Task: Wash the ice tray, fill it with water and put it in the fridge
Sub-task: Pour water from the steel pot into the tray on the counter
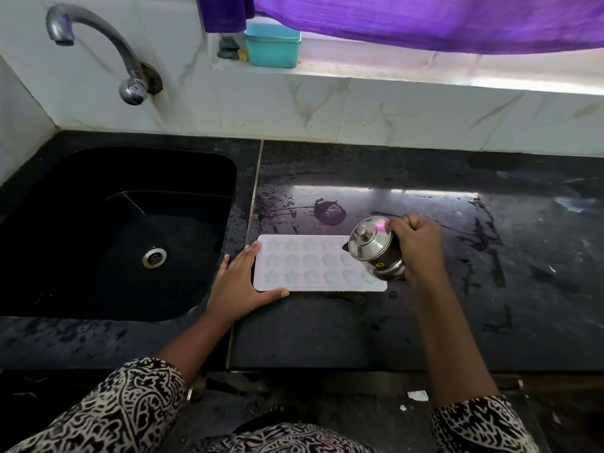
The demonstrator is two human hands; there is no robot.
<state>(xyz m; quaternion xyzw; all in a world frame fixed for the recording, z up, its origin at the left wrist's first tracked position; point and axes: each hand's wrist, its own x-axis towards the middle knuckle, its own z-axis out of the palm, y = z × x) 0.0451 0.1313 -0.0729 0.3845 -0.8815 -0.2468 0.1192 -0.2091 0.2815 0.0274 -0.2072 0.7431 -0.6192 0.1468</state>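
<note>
A pale white ice tray (304, 263) with star and round moulds lies flat on the black counter, just right of the sink. My left hand (243, 281) rests open against the tray's left end, thumb along its near edge. My right hand (416, 245) grips a lidded steel jug (374, 246), which is tilted to the left over the tray's right end. The jug hides the tray's far right moulds. I cannot tell whether water is coming out.
The black sink (124, 223) with its drain lies to the left, the steel tap (98, 50) above it. The wet black counter (457, 305) stretches right. A teal box (273, 44) stands on the window ledge under a purple curtain (425, 18).
</note>
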